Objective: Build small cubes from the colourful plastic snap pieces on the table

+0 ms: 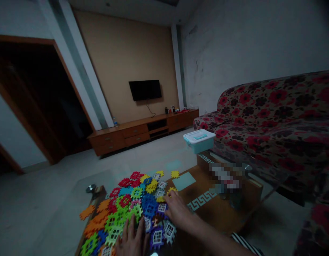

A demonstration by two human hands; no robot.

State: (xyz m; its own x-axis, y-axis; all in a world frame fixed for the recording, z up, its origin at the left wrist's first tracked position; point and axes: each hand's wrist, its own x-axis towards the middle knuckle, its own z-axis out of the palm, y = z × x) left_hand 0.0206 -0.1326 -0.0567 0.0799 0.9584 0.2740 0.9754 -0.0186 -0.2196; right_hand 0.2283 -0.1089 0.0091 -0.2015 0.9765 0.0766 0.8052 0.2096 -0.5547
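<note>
A pile of colorful toothed plastic building blocks (123, 213) is spread over the glass table. My left hand (132, 238) lies on the near part of the pile, fingers spread, over light green and white window-patterned blocks. At the right edge of the pile, my right hand (179, 211) reaches in with bent fingers, thumb apart from the others. Its fingertips touch or hover beside a yellow block (172, 191) and a purple block with a white window (162, 208); no held block shows. Another yellow block (175, 174) lies just beyond the pile.
A turquoise storage box (200, 142) with a white lid stands at the table's far right. Under the glass (143, 165) is a brown wooden shelf (228, 209) with a blurred-out item. A floral sofa (260, 113) lines the right; a TV cabinet (137, 133) stands along the far wall.
</note>
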